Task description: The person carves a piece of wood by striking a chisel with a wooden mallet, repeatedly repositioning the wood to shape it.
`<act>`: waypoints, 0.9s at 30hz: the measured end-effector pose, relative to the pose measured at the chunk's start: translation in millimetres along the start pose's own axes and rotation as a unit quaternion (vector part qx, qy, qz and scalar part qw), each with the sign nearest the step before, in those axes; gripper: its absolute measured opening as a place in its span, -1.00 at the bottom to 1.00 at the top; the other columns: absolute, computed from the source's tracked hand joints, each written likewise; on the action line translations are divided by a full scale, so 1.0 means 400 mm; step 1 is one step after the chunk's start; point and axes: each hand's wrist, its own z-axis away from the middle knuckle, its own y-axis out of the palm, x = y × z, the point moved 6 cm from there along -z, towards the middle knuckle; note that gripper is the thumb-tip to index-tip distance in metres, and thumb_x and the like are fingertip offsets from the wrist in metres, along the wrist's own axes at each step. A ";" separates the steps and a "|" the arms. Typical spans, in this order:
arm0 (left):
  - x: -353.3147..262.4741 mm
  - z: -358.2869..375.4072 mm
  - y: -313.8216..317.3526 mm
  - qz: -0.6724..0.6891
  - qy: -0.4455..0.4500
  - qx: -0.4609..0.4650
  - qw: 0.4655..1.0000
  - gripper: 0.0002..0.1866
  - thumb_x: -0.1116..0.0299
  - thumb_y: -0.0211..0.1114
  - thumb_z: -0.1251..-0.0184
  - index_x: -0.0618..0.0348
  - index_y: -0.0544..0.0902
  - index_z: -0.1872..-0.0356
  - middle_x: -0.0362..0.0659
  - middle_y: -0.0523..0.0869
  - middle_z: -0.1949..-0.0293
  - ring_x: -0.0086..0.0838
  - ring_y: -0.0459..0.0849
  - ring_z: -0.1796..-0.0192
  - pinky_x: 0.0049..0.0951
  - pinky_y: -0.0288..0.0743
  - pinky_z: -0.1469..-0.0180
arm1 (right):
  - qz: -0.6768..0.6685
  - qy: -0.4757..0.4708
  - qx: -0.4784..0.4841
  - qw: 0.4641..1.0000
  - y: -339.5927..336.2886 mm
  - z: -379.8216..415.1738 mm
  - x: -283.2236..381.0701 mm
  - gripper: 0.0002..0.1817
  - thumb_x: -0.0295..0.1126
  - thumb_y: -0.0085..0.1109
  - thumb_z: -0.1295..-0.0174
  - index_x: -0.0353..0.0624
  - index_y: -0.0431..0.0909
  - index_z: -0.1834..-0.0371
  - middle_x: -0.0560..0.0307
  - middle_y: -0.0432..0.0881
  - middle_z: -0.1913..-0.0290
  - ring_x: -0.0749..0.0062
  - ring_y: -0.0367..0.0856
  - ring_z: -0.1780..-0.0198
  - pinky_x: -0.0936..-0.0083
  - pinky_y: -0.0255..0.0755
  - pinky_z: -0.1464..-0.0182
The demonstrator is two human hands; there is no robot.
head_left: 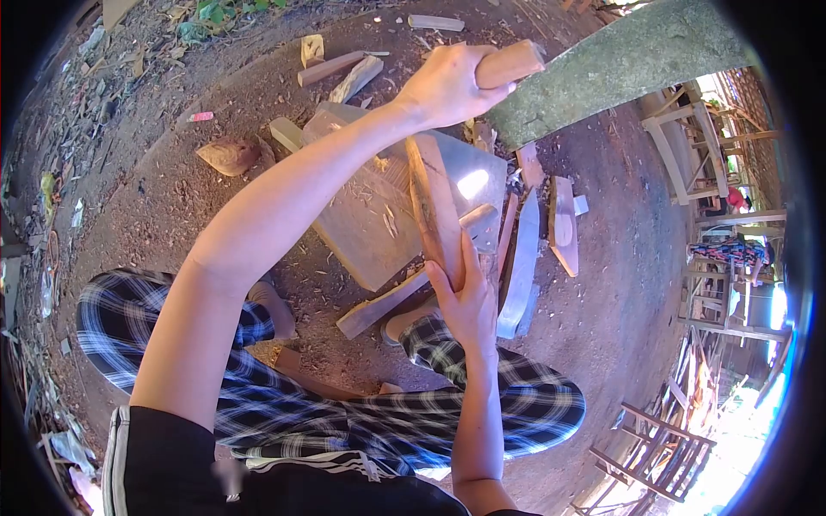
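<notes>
My left hand (452, 83) is raised beyond the wooden block, its fingers wrapped round a thick wooden piece (509, 65). One end of that piece sticks out to the right; whatever lies behind my hand is hidden. My right hand (469, 303) grips the near end of a long wooden billet (435, 198), thumb on one side and fingers on the other. The billet is tilted across a broad wooden block (366, 232) strewn with chips. Close to my right fingers, a short rounded wooden piece (477, 215) lies by a bright sunlit patch.
A long, pointed, pale-blue flat piece (520, 271) and a wood offcut (564, 225) lie on the right. A large mossy slab (624, 73) reaches in from the upper right. Wood scraps (354, 81) and a carved piece (229, 156) lie on the dirt floor. Wooden benches (654, 451) stand at right.
</notes>
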 end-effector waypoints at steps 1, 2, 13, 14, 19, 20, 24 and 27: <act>0.000 -0.001 0.002 0.005 -0.002 0.001 1.000 -0.62 0.16 0.35 -0.15 0.19 0.68 0.10 0.12 0.74 0.25 -0.03 0.75 0.19 -0.23 0.61 0.09 | 0.000 0.000 0.000 1.000 0.001 0.001 0.000 -0.26 0.01 0.25 -0.18 -0.10 0.33 -0.38 -0.34 0.68 0.29 -0.22 0.67 0.19 0.04 0.53 0.16; 0.000 -0.002 0.003 0.009 -0.004 0.001 1.000 -0.62 0.16 0.35 -0.15 0.20 0.68 0.10 0.12 0.74 0.25 -0.04 0.75 0.20 -0.23 0.61 0.09 | 0.001 0.000 0.000 1.000 0.002 0.001 -0.002 -0.26 0.01 0.25 -0.18 -0.10 0.33 -0.38 -0.34 0.68 0.29 -0.22 0.67 0.19 0.04 0.53 0.16; 0.021 -0.011 0.004 0.001 -0.038 0.011 0.999 -0.55 0.15 0.36 -0.12 0.21 0.66 0.01 0.11 0.75 0.23 -0.07 0.75 0.15 -0.22 0.60 0.04 | 0.020 -0.004 -0.002 1.000 -0.006 0.001 0.007 -0.25 0.01 0.25 -0.18 -0.09 0.31 -0.39 -0.31 0.68 0.35 -0.23 0.68 0.24 0.03 0.54 0.19; 0.023 -0.012 -0.002 0.000 -0.045 0.003 0.999 -0.53 0.14 0.36 -0.12 0.20 0.66 -0.01 0.11 0.75 0.22 -0.07 0.75 0.14 -0.22 0.60 0.04 | 0.019 -0.003 -0.002 1.000 -0.003 0.001 0.004 -0.25 0.01 0.25 -0.18 -0.09 0.31 -0.39 -0.31 0.68 0.35 -0.23 0.68 0.24 0.03 0.54 0.19; 0.024 -0.019 -0.019 0.003 -0.050 -0.021 0.999 -0.52 0.04 0.42 -0.16 0.28 0.67 0.11 0.01 0.75 0.31 -0.31 0.76 0.24 -0.34 0.58 0.11 | 0.015 0.008 0.008 1.000 -0.001 0.001 -0.004 -0.26 0.02 0.25 -0.18 -0.08 0.32 -0.39 -0.30 0.67 0.41 -0.23 0.68 0.28 0.04 0.54 0.21; 0.030 -0.021 -0.015 -0.015 -0.055 -0.002 0.998 -0.51 0.03 0.42 -0.15 0.28 0.67 0.11 0.01 0.76 0.31 -0.31 0.76 0.24 -0.34 0.59 0.11 | 0.015 0.006 0.008 1.000 0.001 0.000 -0.006 -0.26 0.02 0.25 -0.18 -0.08 0.32 -0.39 -0.30 0.67 0.41 -0.23 0.68 0.28 0.04 0.54 0.21; 0.027 -0.007 -0.015 -0.009 -0.037 -0.017 0.999 -0.51 0.03 0.41 -0.16 0.28 0.67 0.09 0.02 0.76 0.29 -0.31 0.76 0.22 -0.34 0.59 0.10 | 0.004 -0.002 -0.002 1.000 0.001 -0.001 -0.004 -0.26 0.02 0.25 -0.18 -0.07 0.33 -0.39 -0.32 0.67 0.42 -0.24 0.68 0.28 0.03 0.54 0.22; 0.035 -0.002 -0.010 0.016 -0.058 0.000 0.998 -0.50 0.03 0.41 -0.16 0.28 0.67 0.08 0.03 0.76 0.27 -0.28 0.77 0.20 -0.33 0.59 0.08 | 0.005 0.004 0.003 1.000 0.001 0.000 -0.005 -0.26 0.02 0.26 -0.18 -0.07 0.33 -0.38 -0.33 0.67 0.39 -0.25 0.67 0.26 0.03 0.54 0.21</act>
